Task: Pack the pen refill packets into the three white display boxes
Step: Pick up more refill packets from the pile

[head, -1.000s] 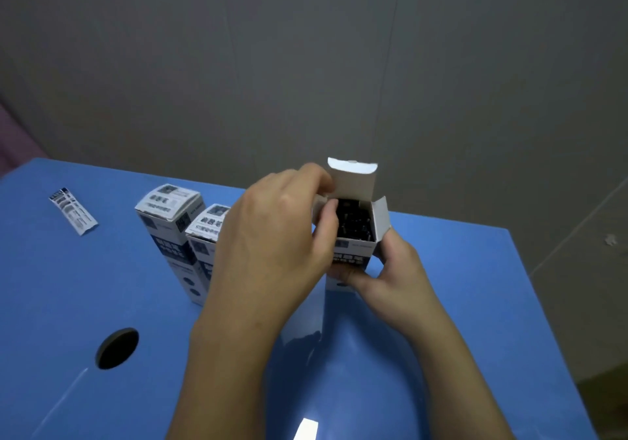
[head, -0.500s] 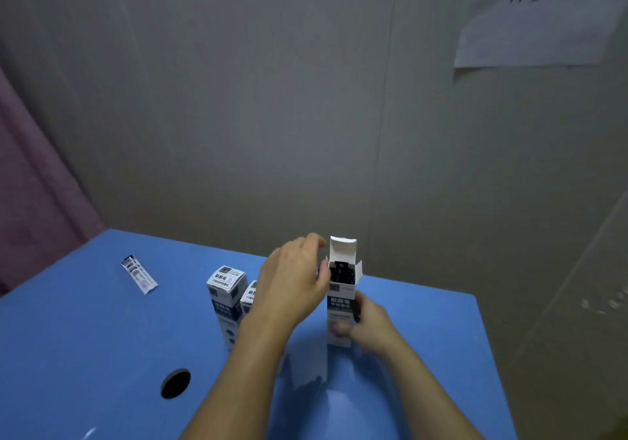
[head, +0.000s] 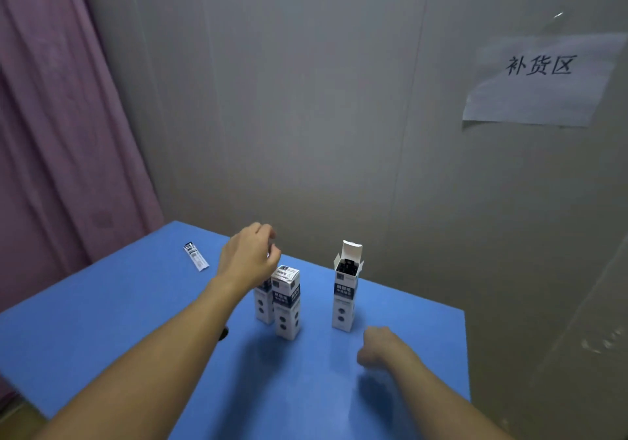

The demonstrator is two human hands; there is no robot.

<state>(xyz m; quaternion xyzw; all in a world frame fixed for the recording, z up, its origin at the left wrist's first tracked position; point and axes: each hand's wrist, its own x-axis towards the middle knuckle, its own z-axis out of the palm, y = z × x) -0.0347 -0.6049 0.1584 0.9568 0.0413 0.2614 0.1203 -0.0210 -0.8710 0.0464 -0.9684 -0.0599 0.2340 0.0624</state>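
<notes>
Three tall white display boxes stand on the blue table (head: 102, 320). The right box (head: 344, 303) has its top flap up and dark refills show inside. Two shut boxes stand together, one in front (head: 287, 303) and one behind it (head: 264, 303), partly hidden by my left hand. A single refill packet (head: 196, 256) lies flat at the far left of the table. My left hand (head: 249, 256) hovers above the two shut boxes with loosely curled fingers, holding nothing. My right hand (head: 377, 346) hangs low in front of the open box, fingers curled under, holding nothing.
A round dark hole (head: 223, 333) in the table shows beside my left forearm. A grey wall stands close behind the table, with a paper sign (head: 540, 82) at the upper right. A pink curtain (head: 51, 133) hangs on the left.
Both hands have let go of the open box, which now stands alone. My left hand moved left over the shut boxes, my right hand dropped back. The camera pulled back and up.
</notes>
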